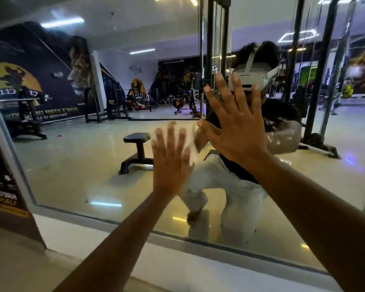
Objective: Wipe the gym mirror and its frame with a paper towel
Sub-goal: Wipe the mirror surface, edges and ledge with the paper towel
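A large gym mirror [89,157] fills the view, edged by a silver frame [11,144] on the left and along the bottom. My left hand [171,163] lies flat, fingers spread and straight, against the glass; a blurred white paper towel [191,144] shows at its right edge, between palm and mirror. My right hand [236,121] is raised higher with fingers spread wide and straight, near or on the glass, holding nothing. The mirror shows my own crouching reflection behind both hands.
A pale ledge [177,268] runs under the frame's bottom rail. A dark poster wall [2,186] stands left of the frame. Reflected in the glass are a black bench [138,152], weight racks and a cable machine.
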{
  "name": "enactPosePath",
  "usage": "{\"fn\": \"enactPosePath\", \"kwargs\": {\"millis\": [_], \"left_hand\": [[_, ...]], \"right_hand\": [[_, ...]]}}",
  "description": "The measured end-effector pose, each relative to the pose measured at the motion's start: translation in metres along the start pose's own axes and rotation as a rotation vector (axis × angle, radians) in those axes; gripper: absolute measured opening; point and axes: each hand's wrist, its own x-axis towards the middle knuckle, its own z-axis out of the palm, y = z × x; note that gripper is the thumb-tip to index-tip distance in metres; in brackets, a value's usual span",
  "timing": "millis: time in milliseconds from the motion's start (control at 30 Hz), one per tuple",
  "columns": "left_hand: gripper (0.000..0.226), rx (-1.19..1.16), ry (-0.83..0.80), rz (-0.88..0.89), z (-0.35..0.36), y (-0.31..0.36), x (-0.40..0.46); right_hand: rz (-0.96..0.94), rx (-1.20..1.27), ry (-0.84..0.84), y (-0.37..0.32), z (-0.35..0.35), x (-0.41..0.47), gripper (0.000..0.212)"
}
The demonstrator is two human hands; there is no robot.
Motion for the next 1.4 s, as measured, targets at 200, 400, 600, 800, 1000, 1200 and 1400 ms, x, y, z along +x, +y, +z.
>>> {"fn": "enactPosePath", "kwargs": {"millis": [200,400,600,800,1000,1200,1400], "left_hand": [[0.062,-0.005,-0.016,-0.007,-0.014,-0.083,-0.001],[0.063,0.059,-0.124,0.249,0.004,-0.031,-0.029],[0.064,0.056,-0.016,-0.083,-0.019,-0.084,0.01],[0.066,0.104,-0.254,0.466,-0.001,-0.055,-0.048],[0.059,-0.022,0.086,-0.25,-0.024,-0.084,0.019],[0.061,0.175,-0.283,0.621,-0.017,-0.104,-0.032],[0.066,0.051,0.026,0.062,-0.036,-0.081,0.042]], "right_hand": [[0.07,-0.006,0.059,-0.01,0.008,-0.013,0.076],[0.172,-0.017,0.069,-0.027,0.014,-0.02,0.073],[0.185,-0.016,0.057,-0.032,0.017,-0.021,0.073],[0.167,-0.035,0.049,-0.036,0.017,-0.026,0.07],[0.157,-0.04,0.025,-0.036,0.015,-0.026,0.072],[0.163,-0.078,-0.012,-0.035,0.009,-0.026,0.072],[0.16,-0.106,-0.014,-0.037,0.013,-0.026,0.074]]}}
